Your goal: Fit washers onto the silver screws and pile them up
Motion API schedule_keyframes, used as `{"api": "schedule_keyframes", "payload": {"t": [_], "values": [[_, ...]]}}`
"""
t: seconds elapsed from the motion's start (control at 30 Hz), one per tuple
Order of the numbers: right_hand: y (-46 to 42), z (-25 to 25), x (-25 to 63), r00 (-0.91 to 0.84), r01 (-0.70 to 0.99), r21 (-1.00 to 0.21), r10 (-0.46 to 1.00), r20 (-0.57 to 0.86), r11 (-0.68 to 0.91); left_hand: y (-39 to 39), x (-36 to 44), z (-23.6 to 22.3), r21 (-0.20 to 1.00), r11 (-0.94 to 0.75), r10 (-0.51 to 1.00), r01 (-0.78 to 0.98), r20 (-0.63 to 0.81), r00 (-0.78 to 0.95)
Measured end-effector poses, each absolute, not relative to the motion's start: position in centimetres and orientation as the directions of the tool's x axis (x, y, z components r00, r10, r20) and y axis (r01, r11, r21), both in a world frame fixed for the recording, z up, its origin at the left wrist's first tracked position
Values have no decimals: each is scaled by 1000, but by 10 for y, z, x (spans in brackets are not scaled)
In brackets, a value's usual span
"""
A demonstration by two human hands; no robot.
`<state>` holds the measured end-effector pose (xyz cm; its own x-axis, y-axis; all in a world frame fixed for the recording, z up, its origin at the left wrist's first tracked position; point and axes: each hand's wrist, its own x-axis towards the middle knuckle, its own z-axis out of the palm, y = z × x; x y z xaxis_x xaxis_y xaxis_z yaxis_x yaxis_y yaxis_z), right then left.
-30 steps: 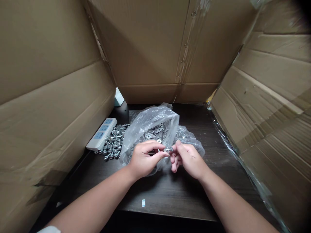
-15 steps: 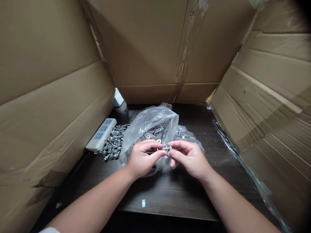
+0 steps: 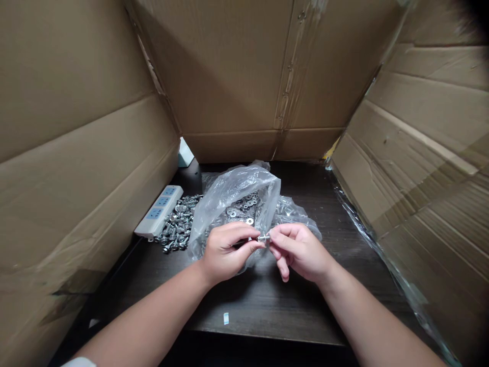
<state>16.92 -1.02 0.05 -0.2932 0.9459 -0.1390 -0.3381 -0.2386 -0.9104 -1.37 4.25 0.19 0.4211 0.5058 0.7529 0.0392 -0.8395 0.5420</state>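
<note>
A small silver bolt (image 3: pixel 263 238) lies roughly level between my two hands above the table. My left hand (image 3: pixel 228 252) pinches its left end between thumb and fingers. The thumb and index finger of my right hand (image 3: pixel 301 250) close on its right end, while the lower fingers hang loosely curled. Whether a washer or nut sits on the bolt is hidden by my fingertips. Just behind my hands, a clear plastic bag (image 3: pixel 233 186) gapes, with loose flat washers (image 3: pixel 250 202) inside. Left of the bag is a pile of bolts (image 3: pixel 178 227).
A white power strip (image 3: pixel 162 209) borders the bolt pile on the left. Another clear bag (image 3: pixel 298 214) of metal parts lies at the right. Cardboard walls (image 3: pixel 237 76) enclose the dark table (image 3: pixel 305 318) on three sides. A small paper scrap (image 3: pixel 226 318) lies near the front edge.
My right hand has shifted slightly right, with its fingers now at the bolt's end and its lower fingers dropped further. More of the bolt shows between my hands. The left hand has barely moved.
</note>
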Motion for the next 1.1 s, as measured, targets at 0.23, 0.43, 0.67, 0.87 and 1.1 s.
{"api": "schedule_keyframes", "payload": {"t": [0.23, 0.43, 0.67, 0.87, 1.1], "values": [[-10, -1, 165, -205, -344, -924, 974, -97, -165, 42, -12, 3, 619, -783, 589, 57, 710, 386], [-12, 2, 165, -173, -355, -935, 982, 79, 13, 43, -12, 2, 714, -696, 690, 80, 634, 349], [-12, 2, 164, -126, -301, -953, 990, 58, 18, 42, -12, 4, 715, -695, 687, 75, 630, 362], [-13, 3, 167, -161, -295, -954, 987, -7, -55, 43, -14, 4, 599, -800, 559, 40, 719, 412], [-10, 0, 164, -241, -294, -936, 963, -123, -194, 44, -15, 6, 486, -873, 451, 43, 771, 450]]}}
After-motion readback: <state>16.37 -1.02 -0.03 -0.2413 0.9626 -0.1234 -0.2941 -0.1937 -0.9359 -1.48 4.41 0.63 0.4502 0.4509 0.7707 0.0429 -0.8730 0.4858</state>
